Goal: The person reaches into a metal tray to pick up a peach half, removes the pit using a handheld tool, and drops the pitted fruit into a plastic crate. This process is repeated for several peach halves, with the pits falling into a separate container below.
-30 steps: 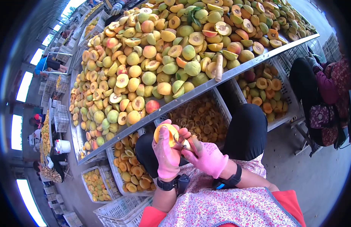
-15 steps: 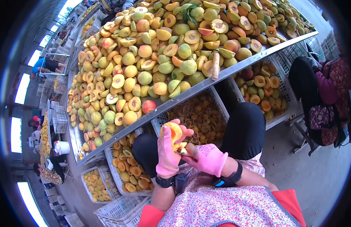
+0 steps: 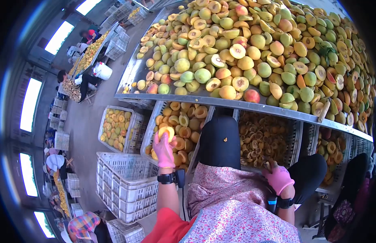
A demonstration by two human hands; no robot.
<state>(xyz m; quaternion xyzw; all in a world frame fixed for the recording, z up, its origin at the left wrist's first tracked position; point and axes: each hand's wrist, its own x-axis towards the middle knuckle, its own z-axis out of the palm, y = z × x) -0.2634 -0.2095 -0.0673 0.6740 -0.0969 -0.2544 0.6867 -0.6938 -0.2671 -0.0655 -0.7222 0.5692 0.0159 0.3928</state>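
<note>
Holding a peach half (image 3: 167, 133) in the left hand (image 3: 163, 150), pink glove, fingers closed round it from below, cut face up, right over the white crate of pitted halves (image 3: 180, 125) on the left under the table edge. Right hand (image 3: 278, 178), also pink-gloved, is well apart from the left, low on the right by the right knee, fingers curled at the near edge of the middle crate of pits (image 3: 264, 139); cannot tell whether it grips anything, a dark bit shows at the fingertips but too small to make out. Both wrists carry black bands. Steel table (image 3: 204, 99) runs across the far side, heaped with whole and halved peaches (image 3: 252, 52), green-yellow with some red. A wooden-handled tool (image 3: 324, 110) lies at the table's near right rim. Third crate of halves (image 3: 333, 150) sits far right under the table. Another filled crate (image 3: 114, 129) stands further left on the floor, with stacked white crates (image 3: 125, 190) near left. Other people work at a second table (image 3: 84, 60) far left.
</note>
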